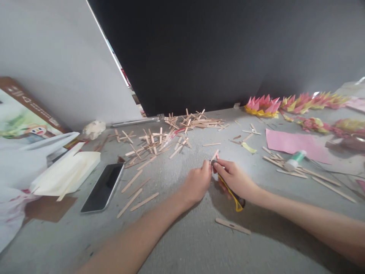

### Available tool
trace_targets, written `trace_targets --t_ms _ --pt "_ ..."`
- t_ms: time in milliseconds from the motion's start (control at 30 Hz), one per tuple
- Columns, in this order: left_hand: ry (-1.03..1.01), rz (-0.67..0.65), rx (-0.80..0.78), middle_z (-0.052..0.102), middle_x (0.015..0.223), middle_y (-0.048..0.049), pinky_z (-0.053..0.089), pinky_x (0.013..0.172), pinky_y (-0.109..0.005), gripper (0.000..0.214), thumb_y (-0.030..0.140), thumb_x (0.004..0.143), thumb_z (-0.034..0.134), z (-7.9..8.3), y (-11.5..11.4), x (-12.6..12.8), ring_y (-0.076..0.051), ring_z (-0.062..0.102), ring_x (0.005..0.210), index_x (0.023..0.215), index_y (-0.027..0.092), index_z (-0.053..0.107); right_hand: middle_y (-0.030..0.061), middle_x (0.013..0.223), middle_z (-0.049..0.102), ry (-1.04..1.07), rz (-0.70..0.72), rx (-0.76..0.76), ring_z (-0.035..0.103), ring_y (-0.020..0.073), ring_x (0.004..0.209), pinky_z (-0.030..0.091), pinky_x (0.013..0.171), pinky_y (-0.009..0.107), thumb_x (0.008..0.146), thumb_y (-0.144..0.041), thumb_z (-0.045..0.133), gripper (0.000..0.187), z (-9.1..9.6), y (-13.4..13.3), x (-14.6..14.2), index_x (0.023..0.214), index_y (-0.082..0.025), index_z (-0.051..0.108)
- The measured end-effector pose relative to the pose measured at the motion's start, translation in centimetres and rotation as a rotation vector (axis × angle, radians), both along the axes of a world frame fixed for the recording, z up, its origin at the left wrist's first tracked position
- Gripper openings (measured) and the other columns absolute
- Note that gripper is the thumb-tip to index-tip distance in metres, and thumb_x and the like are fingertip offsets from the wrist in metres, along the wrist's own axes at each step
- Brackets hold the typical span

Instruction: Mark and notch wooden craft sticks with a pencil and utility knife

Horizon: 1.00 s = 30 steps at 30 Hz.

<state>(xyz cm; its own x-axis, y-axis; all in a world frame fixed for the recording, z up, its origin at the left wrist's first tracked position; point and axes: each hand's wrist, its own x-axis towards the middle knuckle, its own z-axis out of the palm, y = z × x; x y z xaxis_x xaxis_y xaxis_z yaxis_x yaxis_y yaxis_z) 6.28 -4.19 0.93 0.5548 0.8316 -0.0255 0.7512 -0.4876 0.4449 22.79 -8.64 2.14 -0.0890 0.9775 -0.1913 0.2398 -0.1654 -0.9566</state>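
My left hand (198, 183) is closed on a wooden craft stick (214, 156), whose upper end sticks out past the fingers. Right beside it, my right hand (235, 179) grips a yellow and black utility knife (235, 199). The knife's front end meets the stick between both hands, but the fingers hide most of that contact. Nearer to me, a single craft stick (233, 226) with a dark mark in its middle lies on the grey tabletop (182, 243).
Beyond my hands is a pile of craft sticks (205, 122). A phone (103, 187) and a pale tray (68, 175) lie left. To the right are pink paper (293, 144), a glue stick (295, 160) and folded paper flowers (262, 106). A dark panel (216, 53) stands behind.
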Motion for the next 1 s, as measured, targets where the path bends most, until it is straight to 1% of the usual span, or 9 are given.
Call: trace_targets --t_ms 100,267,467,600,733,867,1000 --pt "-0.018 0.012 -0.007 0.069 0.084 -0.0096 0.041 0.067 -0.031 0.030 0.033 0.111 0.024 0.2 -0.1 0.0 -0.027 0.071 0.079 0.106 0.019 0.050 -0.0083 0.047 0.051 0.018 -0.001 -0.013 0.048 0.0132 0.028 0.039 0.027 0.020 0.100 -0.061 0.043 0.039 0.0 0.0 -0.2 0.088 -0.025 0.052" --pt "0.001 -0.017 -0.006 0.072 0.088 -0.0106 0.040 0.066 -0.031 0.030 0.030 0.111 0.022 0.3 -0.1 0.1 -0.027 0.072 0.081 0.108 0.019 0.050 -0.0077 0.047 0.053 0.008 -0.010 0.019 0.050 0.0133 0.026 0.035 0.025 0.020 0.101 -0.059 0.043 0.038 0.0 -0.2 -0.5 0.086 -0.024 0.051" --pt "-0.038 -0.020 -0.012 0.073 0.089 -0.0103 0.041 0.066 -0.031 0.030 0.030 0.110 0.022 -0.3 0.2 0.1 -0.026 0.071 0.078 0.109 0.020 0.051 -0.0079 0.047 0.054 0.059 -0.020 -0.004 0.052 0.0141 0.027 0.036 0.026 0.021 0.100 -0.059 0.045 0.038 0.0 -0.3 -0.8 0.086 -0.024 0.051" --pt "-0.083 -0.024 -0.019 0.072 0.086 -0.0086 0.039 0.063 -0.030 0.030 0.030 0.110 0.022 -0.6 0.3 0.1 -0.024 0.070 0.075 0.107 0.020 0.050 -0.0080 0.046 0.054 0.117 -0.019 -0.027 0.054 0.0155 0.027 0.039 0.026 0.022 0.100 -0.060 0.045 0.038 -0.1 -0.3 -0.9 0.086 -0.025 0.050" --pt "-0.062 -0.005 -0.027 0.071 0.083 -0.0082 0.036 0.061 -0.031 0.029 0.030 0.109 0.022 -0.4 0.3 0.2 -0.024 0.068 0.072 0.106 0.020 0.050 -0.0083 0.046 0.053 0.183 -0.009 -0.070 0.055 0.0169 0.029 0.042 0.026 0.024 0.098 -0.063 0.047 0.039 -0.2 -0.3 -1.0 0.086 -0.025 0.046" --pt "-0.022 0.007 -0.042 0.070 0.082 -0.0087 0.037 0.062 -0.030 0.027 0.029 0.109 0.024 -0.1 0.1 0.3 -0.025 0.068 0.073 0.106 0.020 0.049 -0.0094 0.047 0.052 0.238 -0.006 -0.119 0.054 0.0163 0.029 0.046 0.028 0.025 0.096 -0.065 0.049 0.041 -0.1 -0.3 -1.1 0.087 -0.026 0.044" --pt "-0.025 0.012 -0.047 0.069 0.082 -0.0082 0.037 0.062 -0.030 0.024 0.029 0.109 0.026 -0.1 0.1 0.3 -0.025 0.069 0.075 0.105 0.021 0.048 -0.0103 0.047 0.051 0.275 -0.003 -0.151 0.052 0.0150 0.028 0.048 0.030 0.026 0.094 -0.067 0.051 0.043 0.2 -0.3 -1.2 0.087 -0.026 0.043"
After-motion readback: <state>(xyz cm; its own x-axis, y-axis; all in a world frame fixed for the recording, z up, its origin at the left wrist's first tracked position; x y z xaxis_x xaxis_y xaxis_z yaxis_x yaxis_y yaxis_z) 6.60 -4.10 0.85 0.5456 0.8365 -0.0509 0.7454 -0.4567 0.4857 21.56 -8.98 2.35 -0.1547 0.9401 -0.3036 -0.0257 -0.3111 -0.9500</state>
